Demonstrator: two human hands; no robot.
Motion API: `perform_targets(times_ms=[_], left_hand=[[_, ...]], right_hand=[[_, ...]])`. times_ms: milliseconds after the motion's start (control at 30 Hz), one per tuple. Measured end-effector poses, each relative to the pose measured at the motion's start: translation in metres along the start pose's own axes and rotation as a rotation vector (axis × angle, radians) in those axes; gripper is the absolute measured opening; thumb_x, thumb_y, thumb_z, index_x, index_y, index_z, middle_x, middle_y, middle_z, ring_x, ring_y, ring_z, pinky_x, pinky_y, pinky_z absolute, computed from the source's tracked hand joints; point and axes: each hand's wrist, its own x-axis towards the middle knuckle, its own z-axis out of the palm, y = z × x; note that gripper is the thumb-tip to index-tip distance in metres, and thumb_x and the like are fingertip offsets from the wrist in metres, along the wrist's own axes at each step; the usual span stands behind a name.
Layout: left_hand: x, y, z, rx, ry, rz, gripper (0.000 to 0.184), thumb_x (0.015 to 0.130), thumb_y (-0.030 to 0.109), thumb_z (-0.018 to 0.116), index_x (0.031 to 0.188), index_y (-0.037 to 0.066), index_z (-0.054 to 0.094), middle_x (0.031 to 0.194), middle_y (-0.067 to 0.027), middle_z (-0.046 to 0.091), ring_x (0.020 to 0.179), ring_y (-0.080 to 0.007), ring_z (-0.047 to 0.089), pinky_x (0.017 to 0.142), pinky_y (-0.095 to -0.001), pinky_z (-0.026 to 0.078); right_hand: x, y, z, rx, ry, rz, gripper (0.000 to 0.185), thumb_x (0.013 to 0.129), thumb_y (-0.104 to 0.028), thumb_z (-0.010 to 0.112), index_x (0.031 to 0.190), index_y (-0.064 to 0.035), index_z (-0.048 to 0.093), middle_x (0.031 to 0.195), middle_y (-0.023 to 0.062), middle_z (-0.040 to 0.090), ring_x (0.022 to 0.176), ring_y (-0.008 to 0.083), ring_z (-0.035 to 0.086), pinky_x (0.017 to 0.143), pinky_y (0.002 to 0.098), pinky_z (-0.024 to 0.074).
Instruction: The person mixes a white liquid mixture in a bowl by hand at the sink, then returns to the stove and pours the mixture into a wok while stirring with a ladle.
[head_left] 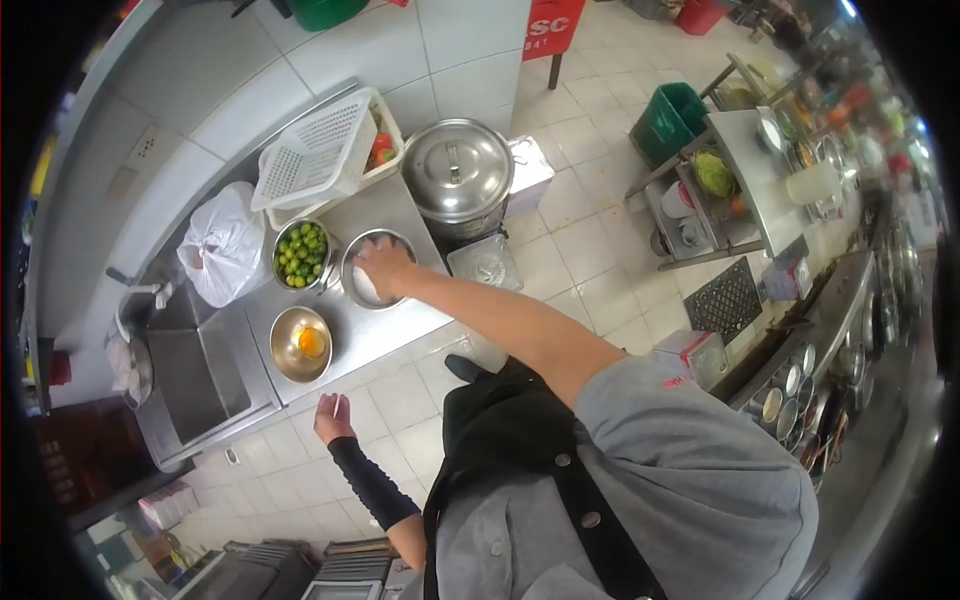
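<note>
My right hand point(384, 268) reaches down into a steel bowl point(408, 243) on the steel counter, fingers apart over its white contents point(364, 287), which I cannot identify. My left hand point(333, 418), below a black arm sleeve, hangs off the counter's front edge with its fingers curled in. A small pale bit shows at those fingers, too small to name. Nearest to it, a second metal bowl point(284, 352) holds raw egg point(312, 342) with an orange yolk. Behind that stands a steel container point(325, 272) full of small green limes point(300, 255).
A steel sink point(205, 375) lies to the left, with a tied white plastic bag point(222, 245) beside it. White baskets point(315, 150) lean at the wall. A large lidded pot point(455, 170) stands right of the counter. Across the tiled floor are a green bin point(668, 125) and a steel table point(745, 175).
</note>
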Motion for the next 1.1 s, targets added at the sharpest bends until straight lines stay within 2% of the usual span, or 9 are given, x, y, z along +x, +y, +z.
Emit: perform_targets(times_ms=[167, 333, 500, 633, 700, 800, 900, 1000, 1100], left_hand=[[-0.072, 0.068, 0.077, 0.148, -0.204, 0.135, 0.036, 0.09, 0.012, 0.063, 0.121, -0.004, 0.055, 0.107, -0.016, 0.063, 0.092, -0.0235, 0.063, 0.084, -0.033, 0.054], [-0.123, 0.129, 0.204, 0.377, -0.614, 0.312, 0.026, 0.095, 0.013, 0.059, 0.115, -0.002, 0.061, 0.102, -0.0123, 0.067, 0.093, -0.0192, 0.065, 0.085, -0.0309, 0.053], [-0.17, 0.097, 0.36, 0.587, -1.144, 0.291, 0.026, 0.095, 0.011, 0.057, 0.116, -0.004, 0.063, 0.103, -0.0134, 0.069, 0.092, -0.017, 0.066, 0.084, -0.0277, 0.052], [-0.148, -0.006, 0.48, 1.132, -1.346, 0.394, 0.038, 0.092, 0.021, 0.06, 0.12, -0.004, 0.061, 0.104, -0.0107, 0.069, 0.095, -0.0156, 0.065, 0.085, -0.0269, 0.049], [-0.115, -0.067, 0.533, 1.305, -1.264, 0.267, 0.053, 0.086, 0.032, 0.065, 0.124, -0.005, 0.058, 0.112, -0.017, 0.068, 0.104, -0.0194, 0.064, 0.09, -0.0308, 0.048], [-0.024, -0.168, 0.582, 1.603, -0.912, 0.691, 0.055, 0.087, 0.036, 0.06, 0.125, -0.003, 0.058, 0.113, -0.0235, 0.065, 0.111, -0.0309, 0.061, 0.097, -0.0381, 0.045], [0.032, -0.197, 0.624, 1.675, -0.446, 0.499, 0.055, 0.084, 0.033, 0.06, 0.124, -0.004, 0.054, 0.124, -0.0266, 0.057, 0.122, -0.0374, 0.05, 0.102, -0.0444, 0.039], [0.123, -0.232, 0.632, 1.55, -0.371, 0.806, 0.048, 0.084, 0.033, 0.061, 0.115, -0.004, 0.058, 0.115, -0.0285, 0.059, 0.112, -0.0412, 0.055, 0.097, -0.048, 0.042], [0.158, -0.235, 0.649, 1.521, -0.308, 0.596, 0.042, 0.083, 0.035, 0.063, 0.103, -0.002, 0.063, 0.109, -0.026, 0.063, 0.104, -0.0405, 0.06, 0.092, -0.0472, 0.046]], right_hand=[[0.016, -0.001, -0.002, -0.007, -0.113, -0.005, 0.089, 0.06, -0.019, 0.081, 0.14, -0.0172, 0.043, 0.146, 0.0162, 0.032, 0.132, 0.0461, 0.032, 0.099, 0.0554, 0.0445], [0.018, 0.007, 0.004, 0.018, -0.104, -0.001, 0.096, 0.055, -0.02, 0.083, 0.141, -0.0143, 0.04, 0.148, 0.0173, 0.029, 0.131, 0.0457, 0.036, 0.101, 0.0497, 0.0454], [0.027, 0.005, 0.032, 0.081, 0.077, 0.066, 0.049, 0.071, -0.018, 0.069, 0.117, -0.0087, 0.056, 0.126, 0.0132, 0.045, 0.114, 0.04, 0.047, 0.081, 0.0486, 0.0503], [0.04, -0.002, 0.067, 0.19, 0.374, 0.155, 0.022, 0.083, -0.017, 0.058, 0.098, -0.0043, 0.068, 0.109, 0.01, 0.057, 0.1, 0.0355, 0.055, 0.066, 0.0476, 0.0541], [0.03, 0.004, 0.053, 0.107, 0.358, 0.098, 0.02, 0.082, -0.016, 0.059, 0.092, -0.0028, 0.07, 0.11, 0.0105, 0.056, 0.101, 0.0361, 0.055, 0.063, 0.0462, 0.0544], [0.043, -0.003, 0.084, 0.12, 0.441, 0.134, 0.021, 0.08, -0.015, 0.059, 0.091, -0.0019, 0.072, 0.114, 0.0139, 0.056, 0.101, 0.0376, 0.056, 0.067, 0.0449, 0.0547], [0.031, 0.015, 0.061, 0.01, 0.304, -0.054, 0.024, 0.078, -0.013, 0.061, 0.095, -0.0007, 0.073, 0.119, 0.0177, 0.055, 0.101, 0.0382, 0.056, 0.072, 0.0441, 0.0545], [0.028, 0.029, 0.049, 0.051, 0.249, -0.104, 0.024, 0.078, -0.013, 0.061, 0.095, -0.0008, 0.073, 0.12, 0.0182, 0.055, 0.102, 0.038, 0.056, 0.073, 0.0441, 0.0542], [0.029, 0.033, 0.051, 0.073, 0.241, -0.103, 0.024, 0.078, -0.012, 0.061, 0.096, -0.0009, 0.073, 0.121, 0.0187, 0.055, 0.102, 0.0377, 0.055, 0.075, 0.0441, 0.054]])
